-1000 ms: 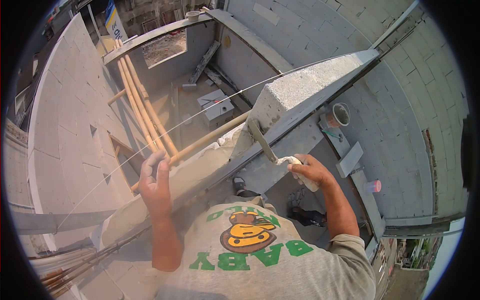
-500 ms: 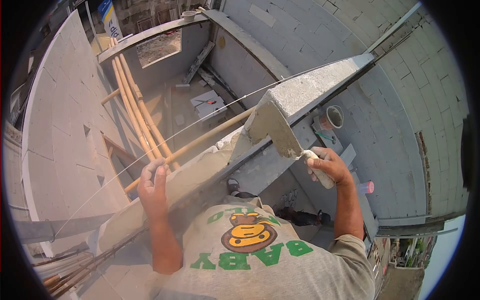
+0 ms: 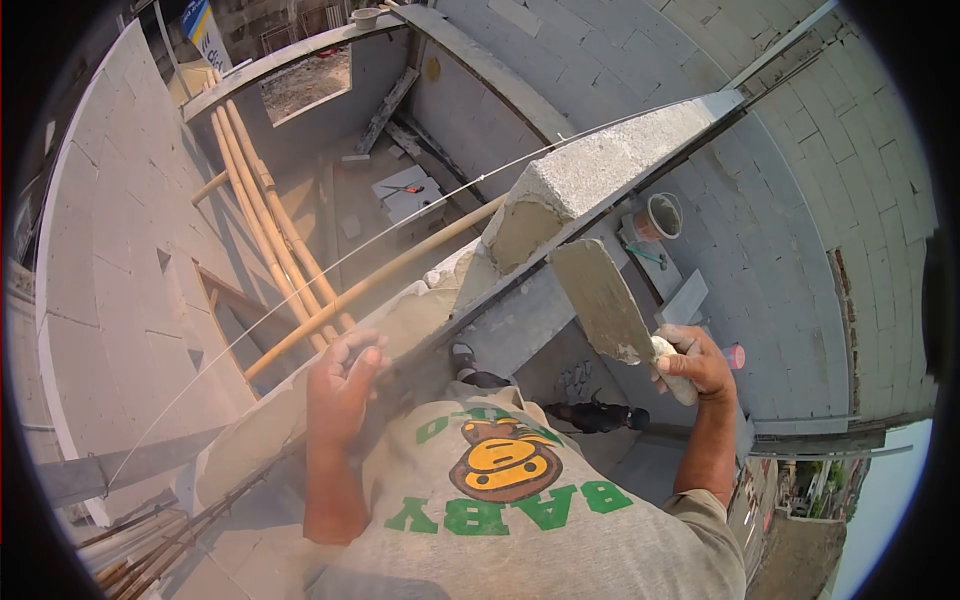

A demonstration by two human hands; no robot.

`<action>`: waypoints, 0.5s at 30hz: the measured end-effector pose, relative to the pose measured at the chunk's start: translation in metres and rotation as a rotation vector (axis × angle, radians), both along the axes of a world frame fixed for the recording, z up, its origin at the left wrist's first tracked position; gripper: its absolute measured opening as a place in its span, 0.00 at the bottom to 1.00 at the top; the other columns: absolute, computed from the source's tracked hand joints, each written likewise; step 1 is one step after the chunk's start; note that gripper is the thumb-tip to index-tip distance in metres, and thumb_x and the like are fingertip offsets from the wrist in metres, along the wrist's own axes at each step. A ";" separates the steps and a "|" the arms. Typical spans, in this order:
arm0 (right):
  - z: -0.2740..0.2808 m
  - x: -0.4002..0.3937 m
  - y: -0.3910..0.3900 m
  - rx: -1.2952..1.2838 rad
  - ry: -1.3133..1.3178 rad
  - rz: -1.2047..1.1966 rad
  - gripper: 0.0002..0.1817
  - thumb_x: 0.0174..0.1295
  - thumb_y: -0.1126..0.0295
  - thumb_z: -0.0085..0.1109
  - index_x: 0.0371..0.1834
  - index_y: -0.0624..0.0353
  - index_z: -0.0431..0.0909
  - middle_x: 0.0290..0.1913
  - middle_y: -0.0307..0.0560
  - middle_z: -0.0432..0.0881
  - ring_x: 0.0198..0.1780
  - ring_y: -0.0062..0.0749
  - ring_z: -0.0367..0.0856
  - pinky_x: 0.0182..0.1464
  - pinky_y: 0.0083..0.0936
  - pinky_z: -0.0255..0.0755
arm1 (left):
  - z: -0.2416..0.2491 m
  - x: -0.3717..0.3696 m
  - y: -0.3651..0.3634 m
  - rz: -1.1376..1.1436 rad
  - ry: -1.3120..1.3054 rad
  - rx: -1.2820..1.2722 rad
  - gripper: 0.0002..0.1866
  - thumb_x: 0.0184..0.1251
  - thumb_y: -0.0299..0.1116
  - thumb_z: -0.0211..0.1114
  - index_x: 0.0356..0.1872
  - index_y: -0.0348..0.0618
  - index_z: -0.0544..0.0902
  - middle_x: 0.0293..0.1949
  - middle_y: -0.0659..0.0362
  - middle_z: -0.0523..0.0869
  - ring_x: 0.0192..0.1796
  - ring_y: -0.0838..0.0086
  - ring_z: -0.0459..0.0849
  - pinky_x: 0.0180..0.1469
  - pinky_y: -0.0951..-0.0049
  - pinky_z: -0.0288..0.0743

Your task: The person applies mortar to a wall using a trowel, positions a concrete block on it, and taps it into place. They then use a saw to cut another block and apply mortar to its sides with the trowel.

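Note:
My right hand (image 3: 695, 362) is closed round the pale handle of a flat, mortar-smeared trowel (image 3: 603, 300). The blade points up and left, over the near side of the wall. My left hand (image 3: 345, 385) is held with its fingers apart and slightly bent above the wall top, with nothing visible in it. Grey mortar (image 3: 415, 312) lies along the wall top between my hands. Beyond it sits a rough light block (image 3: 610, 165), with wet mortar (image 3: 527, 232) on its end face. A thin string (image 3: 400, 235) runs along the wall.
Bamboo poles (image 3: 265, 215) stand beyond the wall, one crossing close to it. At right are a bucket (image 3: 660, 217), a green-handled tool (image 3: 650, 257) and a pink-lidded container (image 3: 735, 357). White boards (image 3: 408, 192) lie on the floor beyond.
My right hand has drawn the trowel away from the block's end, down and to the right. My left hand has shifted right and slightly down.

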State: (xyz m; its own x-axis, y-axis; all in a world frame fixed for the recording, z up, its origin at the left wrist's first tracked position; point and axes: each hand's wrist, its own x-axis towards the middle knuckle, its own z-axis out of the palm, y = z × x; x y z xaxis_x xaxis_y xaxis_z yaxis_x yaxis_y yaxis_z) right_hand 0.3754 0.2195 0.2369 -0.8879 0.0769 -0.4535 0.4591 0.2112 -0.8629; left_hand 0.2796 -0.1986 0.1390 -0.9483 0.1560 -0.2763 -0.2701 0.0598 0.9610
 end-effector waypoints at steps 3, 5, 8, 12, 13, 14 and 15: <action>-0.023 -0.023 -0.015 0.052 0.008 0.137 0.23 0.48 0.56 0.74 0.37 0.64 0.81 0.26 0.40 0.79 0.25 0.22 0.77 0.28 0.20 0.71 | -0.005 -0.004 0.013 -0.082 0.038 -0.006 0.20 0.70 0.41 0.61 0.56 0.39 0.79 0.49 0.56 0.86 0.45 0.76 0.86 0.32 0.81 0.74; -0.046 -0.040 -0.013 0.067 0.033 0.160 0.22 0.47 0.56 0.75 0.37 0.63 0.81 0.26 0.39 0.79 0.26 0.22 0.77 0.30 0.21 0.71 | -0.009 -0.005 0.021 -0.123 0.067 -0.007 0.21 0.71 0.41 0.59 0.57 0.38 0.78 0.50 0.54 0.86 0.46 0.76 0.87 0.30 0.83 0.74; -0.049 -0.065 -0.004 0.069 0.064 0.173 0.22 0.48 0.55 0.74 0.37 0.62 0.81 0.27 0.39 0.78 0.27 0.23 0.77 0.31 0.22 0.72 | -0.007 -0.008 0.025 -0.250 0.150 -0.084 0.21 0.71 0.42 0.60 0.56 0.37 0.79 0.48 0.54 0.87 0.45 0.76 0.86 0.36 0.80 0.76; -0.048 -0.087 0.029 0.032 0.115 0.171 0.25 0.44 0.53 0.76 0.35 0.65 0.83 0.27 0.41 0.79 0.26 0.24 0.80 0.30 0.22 0.75 | -0.009 0.000 0.027 -0.440 0.088 -0.238 0.20 0.65 0.43 0.64 0.49 0.38 0.84 0.45 0.52 0.88 0.48 0.68 0.85 0.53 0.68 0.75; -0.049 -0.089 0.040 0.019 0.125 0.175 0.26 0.43 0.53 0.77 0.36 0.66 0.83 0.27 0.41 0.79 0.26 0.25 0.80 0.30 0.22 0.76 | -0.011 0.000 0.030 -0.495 0.093 -0.274 0.20 0.64 0.44 0.64 0.49 0.39 0.85 0.47 0.51 0.88 0.49 0.66 0.85 0.54 0.66 0.74; -0.050 -0.090 0.049 0.003 0.128 0.199 0.28 0.42 0.53 0.77 0.37 0.67 0.84 0.28 0.43 0.81 0.27 0.27 0.81 0.30 0.22 0.77 | -0.010 0.000 0.033 -0.560 0.082 -0.308 0.21 0.64 0.45 0.64 0.48 0.39 0.85 0.51 0.50 0.87 0.52 0.61 0.84 0.56 0.65 0.73; -0.052 -0.087 0.057 -0.005 0.124 0.194 0.28 0.42 0.53 0.77 0.37 0.67 0.84 0.28 0.43 0.81 0.27 0.27 0.81 0.30 0.22 0.77 | -0.011 -0.001 0.037 -0.566 0.077 -0.314 0.21 0.64 0.45 0.64 0.48 0.39 0.85 0.51 0.50 0.87 0.52 0.61 0.84 0.56 0.65 0.73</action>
State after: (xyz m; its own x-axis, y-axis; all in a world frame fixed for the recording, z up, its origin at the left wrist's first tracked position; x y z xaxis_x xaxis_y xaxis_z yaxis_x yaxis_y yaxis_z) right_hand 0.2885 0.2760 0.1848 -0.9349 -0.1025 -0.3397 0.3005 0.2805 -0.9116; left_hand 0.2787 -0.1615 0.1280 -0.7623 0.5600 -0.3246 -0.0458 0.4536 0.8900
